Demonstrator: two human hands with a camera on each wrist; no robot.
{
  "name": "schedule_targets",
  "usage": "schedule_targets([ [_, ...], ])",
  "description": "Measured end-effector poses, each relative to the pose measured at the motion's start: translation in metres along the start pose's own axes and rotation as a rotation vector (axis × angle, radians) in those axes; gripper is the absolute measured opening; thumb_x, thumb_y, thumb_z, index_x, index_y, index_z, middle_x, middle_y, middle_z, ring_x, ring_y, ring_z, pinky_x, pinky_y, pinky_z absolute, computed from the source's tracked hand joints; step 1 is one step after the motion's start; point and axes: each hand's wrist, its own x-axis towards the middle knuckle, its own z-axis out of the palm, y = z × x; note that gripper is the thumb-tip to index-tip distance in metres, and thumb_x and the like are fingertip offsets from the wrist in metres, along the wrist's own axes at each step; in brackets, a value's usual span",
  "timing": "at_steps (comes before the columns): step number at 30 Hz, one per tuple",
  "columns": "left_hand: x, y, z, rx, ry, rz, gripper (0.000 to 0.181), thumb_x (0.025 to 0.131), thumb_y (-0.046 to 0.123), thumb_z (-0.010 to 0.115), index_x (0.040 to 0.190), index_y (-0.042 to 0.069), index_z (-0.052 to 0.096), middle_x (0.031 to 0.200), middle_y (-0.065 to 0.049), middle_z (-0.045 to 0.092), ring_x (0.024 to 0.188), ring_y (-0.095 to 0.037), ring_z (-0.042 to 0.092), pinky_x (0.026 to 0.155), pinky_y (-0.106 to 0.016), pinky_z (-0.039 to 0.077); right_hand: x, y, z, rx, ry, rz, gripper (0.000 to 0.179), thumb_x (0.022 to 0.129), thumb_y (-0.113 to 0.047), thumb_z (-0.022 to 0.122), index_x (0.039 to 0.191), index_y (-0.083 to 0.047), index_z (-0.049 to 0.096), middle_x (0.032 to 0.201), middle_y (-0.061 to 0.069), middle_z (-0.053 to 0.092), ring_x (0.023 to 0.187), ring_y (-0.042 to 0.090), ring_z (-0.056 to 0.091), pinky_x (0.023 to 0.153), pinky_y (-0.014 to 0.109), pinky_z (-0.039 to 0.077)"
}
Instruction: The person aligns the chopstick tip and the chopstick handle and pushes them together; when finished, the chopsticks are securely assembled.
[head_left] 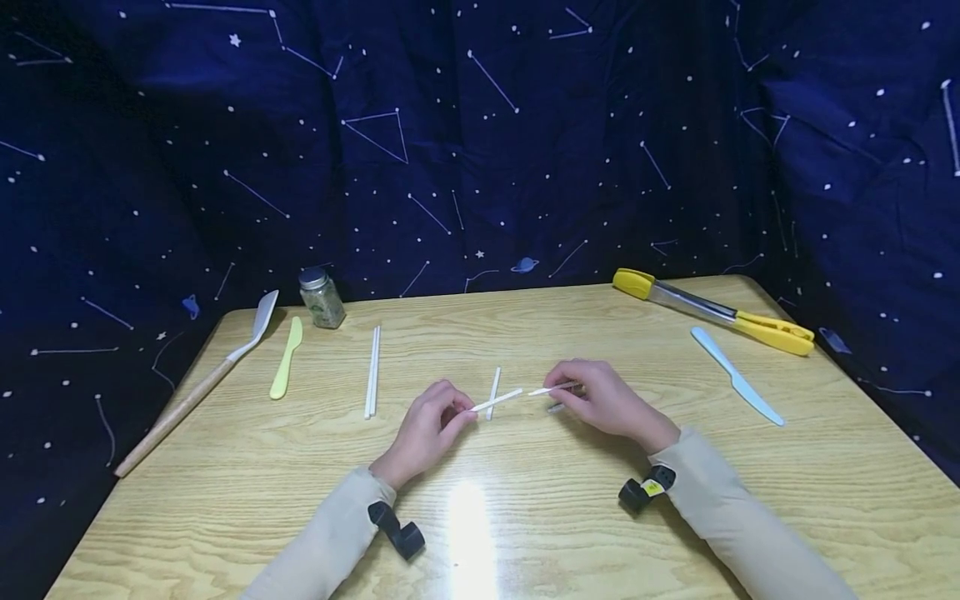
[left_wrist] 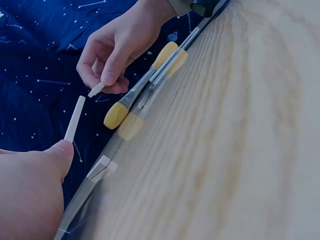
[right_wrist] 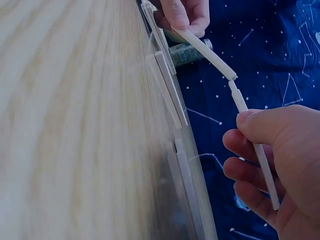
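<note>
Between thumb and fingers my left hand (head_left: 427, 425) pinches a short white stick (head_left: 502, 399), its free end pointing right. Opposite, my right hand (head_left: 603, 400) pinches a second white stick (right_wrist: 263, 165), whose stepped, narrower tip faces the first stick's end. A small gap separates the two ends in the head and left wrist views. Both sticks are above the table. Below the left-held stick lies another short white stick (head_left: 493, 392). One more short stick (head_left: 556, 408) lies under the right hand, mostly hidden in the head view; the right wrist view shows its narrowed end (right_wrist: 179, 146).
Two long white sticks (head_left: 372, 372) lie side by side at left. Beyond them are a yellow knife (head_left: 287, 358), a wooden-handled spatula (head_left: 197, 390) and a seasoning jar (head_left: 322, 298). Yellow tongs (head_left: 712, 312) and a blue knife (head_left: 737, 377) lie at right. A starry curtain (head_left: 480, 150) hangs behind the table.
</note>
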Motion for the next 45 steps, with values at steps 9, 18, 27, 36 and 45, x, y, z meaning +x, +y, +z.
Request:
schedule_targets([
  [9, -0.002, 0.004, 0.002, -0.009, 0.005, 0.039, 0.007, 0.085, 0.011, 0.072, 0.087, 0.01, 0.065, 0.077, 0.005, 0.052, 0.067, -0.007, 0.044, 0.057, -0.018, 0.039, 0.001, -0.006, -0.001, -0.017, 0.013, 0.009, 0.006, 0.09, -0.01, 0.067, 0.093, -0.015, 0.068, 0.087, -0.002, 0.068, 0.066, 0.004, 0.049, 0.058, 0.021, 0.043],
  [18, -0.001, 0.007, 0.003, -0.002, 0.024, 0.058, 0.007, 0.086, 0.012, 0.071, 0.086, 0.008, 0.065, 0.077, 0.004, 0.053, 0.065, -0.008, 0.045, 0.056, -0.016, 0.038, 0.002, -0.009, -0.005, -0.069, -0.003, 0.014, 0.008, 0.088, -0.009, 0.069, 0.095, -0.014, 0.07, 0.089, -0.002, 0.069, 0.065, 0.003, 0.049, 0.058, 0.02, 0.044],
  [27, 0.0, 0.013, 0.004, 0.034, 0.052, 0.099, 0.007, 0.087, 0.01, 0.071, 0.087, 0.008, 0.064, 0.079, 0.003, 0.053, 0.065, -0.011, 0.047, 0.056, -0.016, 0.04, 0.002, -0.014, -0.01, -0.093, -0.002, 0.03, 0.012, 0.087, -0.007, 0.07, 0.096, -0.014, 0.072, 0.092, -0.003, 0.071, 0.065, 0.003, 0.049, 0.057, 0.02, 0.044],
  [36, 0.002, 0.015, 0.004, 0.039, 0.056, 0.127, 0.007, 0.087, 0.011, 0.07, 0.087, 0.009, 0.064, 0.08, 0.004, 0.055, 0.065, -0.011, 0.048, 0.057, -0.016, 0.04, 0.003, -0.015, -0.014, -0.072, -0.016, -0.006, 0.006, 0.088, -0.009, 0.069, 0.091, -0.015, 0.071, 0.086, -0.001, 0.07, 0.061, 0.003, 0.048, 0.054, 0.019, 0.043],
  [45, 0.001, 0.018, 0.003, 0.013, 0.031, 0.113, 0.008, 0.086, 0.011, 0.071, 0.085, 0.01, 0.063, 0.078, 0.004, 0.054, 0.06, -0.013, 0.047, 0.053, -0.016, 0.038, 0.003, -0.017, -0.013, -0.057, -0.018, -0.034, 0.006, 0.087, -0.006, 0.069, 0.09, -0.012, 0.071, 0.085, -0.001, 0.07, 0.063, 0.003, 0.049, 0.055, 0.022, 0.046],
])
